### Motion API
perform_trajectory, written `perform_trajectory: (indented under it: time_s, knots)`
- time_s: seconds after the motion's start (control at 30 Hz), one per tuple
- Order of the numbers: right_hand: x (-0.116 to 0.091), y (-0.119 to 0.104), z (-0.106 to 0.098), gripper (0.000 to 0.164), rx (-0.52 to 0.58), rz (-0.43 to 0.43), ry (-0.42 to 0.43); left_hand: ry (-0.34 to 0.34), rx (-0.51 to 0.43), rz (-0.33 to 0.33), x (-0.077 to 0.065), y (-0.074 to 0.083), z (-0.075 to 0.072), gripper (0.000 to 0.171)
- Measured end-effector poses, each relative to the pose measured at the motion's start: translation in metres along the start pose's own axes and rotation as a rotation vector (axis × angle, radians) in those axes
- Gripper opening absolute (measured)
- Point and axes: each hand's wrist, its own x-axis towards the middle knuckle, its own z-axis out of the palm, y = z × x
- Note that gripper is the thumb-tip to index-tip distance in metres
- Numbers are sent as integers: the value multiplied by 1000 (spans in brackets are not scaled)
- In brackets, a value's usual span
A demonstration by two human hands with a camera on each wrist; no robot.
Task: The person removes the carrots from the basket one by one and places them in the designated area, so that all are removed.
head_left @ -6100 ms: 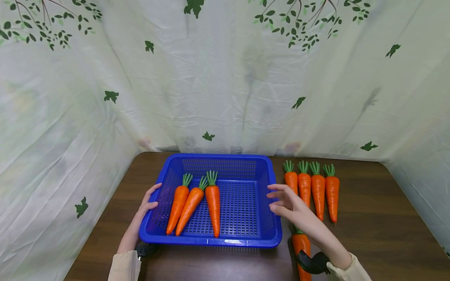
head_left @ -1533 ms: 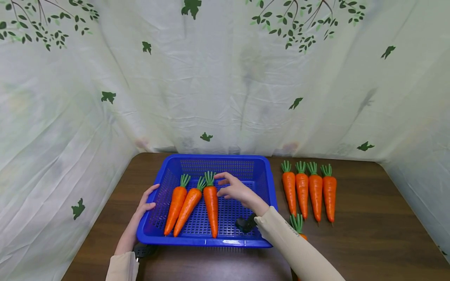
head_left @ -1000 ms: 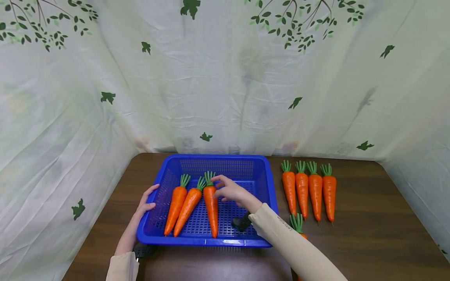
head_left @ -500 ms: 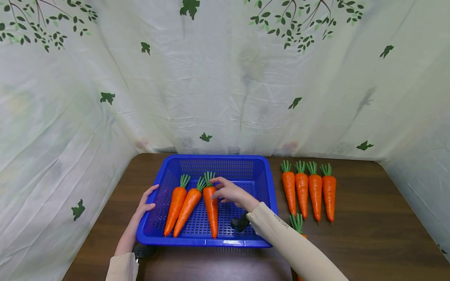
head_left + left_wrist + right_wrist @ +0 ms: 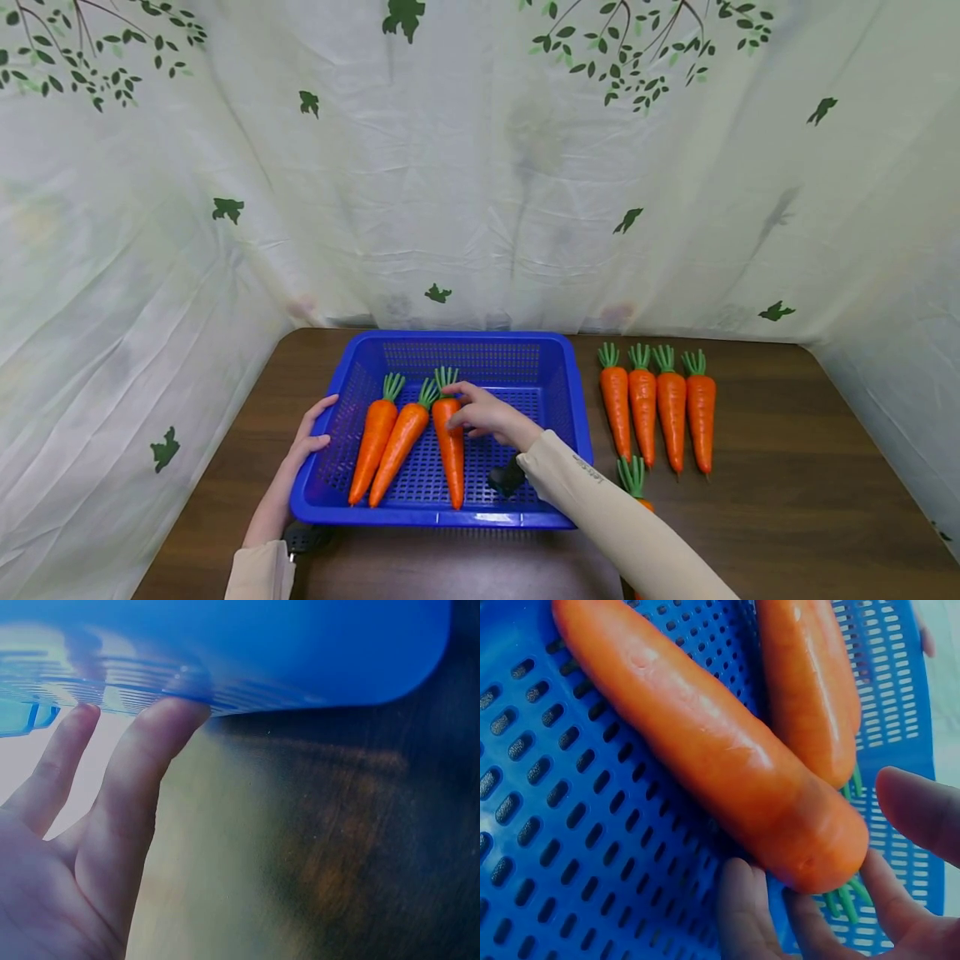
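A blue perforated basket point(image 5: 487, 517) holds three orange carrots with green tops. My left hand point(image 5: 303, 437) rests against the basket's left side, fingers extended; in the left wrist view its fingertips touch the wall beneath the rim. My right hand point(image 5: 491, 412) reaches into the basket over the rightmost carrot point(image 5: 453, 467), near its leafy end. In the right wrist view that carrot point(image 5: 697, 742) lies between the spread thumb point(image 5: 922, 810) and the other fingers, which are right at its thick end; the thumb stands apart from it. The left carrot point(image 5: 372, 442) and middle carrot point(image 5: 401, 450) lie alongside.
Several carrots point(image 5: 672, 408) lie in a row on the brown wooden table point(image 5: 795, 483), right of the basket. Another carrot point(image 5: 632, 479) lies nearer, mostly hidden by my right sleeve. A leaf-printed white curtain point(image 5: 480, 208) encloses the back and sides.
My right hand has moved from the basket's right rim into the basket, then slowly left over the rightmost carrot. The left hand stays at the basket's side; the carrots lie as before.
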Motion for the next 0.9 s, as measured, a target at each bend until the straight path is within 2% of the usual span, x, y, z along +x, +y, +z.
perform_trajectory:
  time_s: [0.27, 0.7, 0.83, 0.9]
  knots:
    - [6, 4, 2, 61, 20, 10, 0, -16, -25, 20, 1, 0, -1, 81]
    - [10, 5, 8, 65, 28, 31, -19, 8, -22, -20, -2, 5, 1, 81]
    - [9, 4, 8, 64, 28, 25, 8, 5, -21, -7, 0, 5, 2, 85]
    - [8, 4, 8, 62, 28, 21, 32, -5, -18, 11, 0, 2, 0, 81]
